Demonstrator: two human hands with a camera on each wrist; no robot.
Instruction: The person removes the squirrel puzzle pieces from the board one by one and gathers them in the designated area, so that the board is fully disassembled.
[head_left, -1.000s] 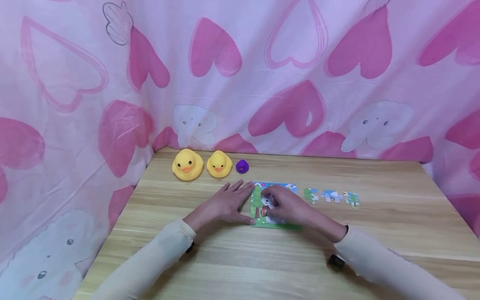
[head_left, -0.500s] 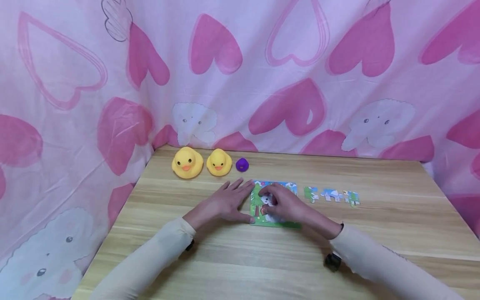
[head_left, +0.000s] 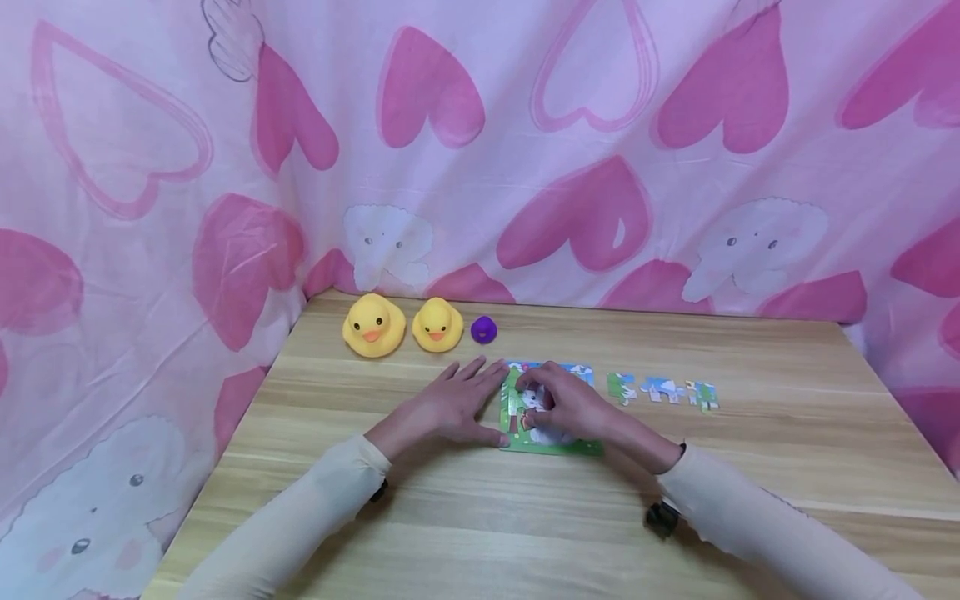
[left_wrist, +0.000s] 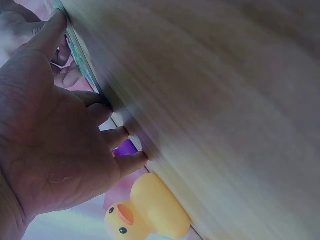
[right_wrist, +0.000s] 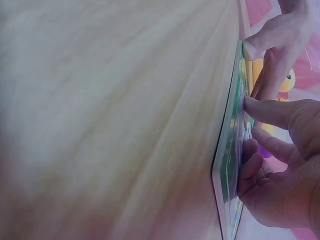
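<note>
A jigsaw puzzle [head_left: 555, 448] with a green lower border lies flat on the table, showing a white animal and trees. My left hand [head_left: 461, 404] is spread at its left side, with the thumb on the lower left corner and fingertips by the upper left edge. Bent over the picture, my right hand [head_left: 573, 408] holds a puzzle piece [head_left: 534, 397] between thumb and index finger, at the puzzle's surface. Its other fingers are curled, as the right wrist view shows. The right hand hides much of the picture. Loose puzzle pieces [head_left: 662, 390] lie to the right.
Behind the puzzle, to the left, stand a large yellow duck [head_left: 373, 327], a smaller yellow duck [head_left: 437, 326] and a small purple duck [head_left: 483, 330]. A pink curtain [head_left: 465, 192] with hearts hangs behind the wooden table [head_left: 480, 533].
My right forearm has shifted slightly left, and the right index finger and thumb have moved a little over the puzzle. The left hand and the loose pieces keep their places.
</note>
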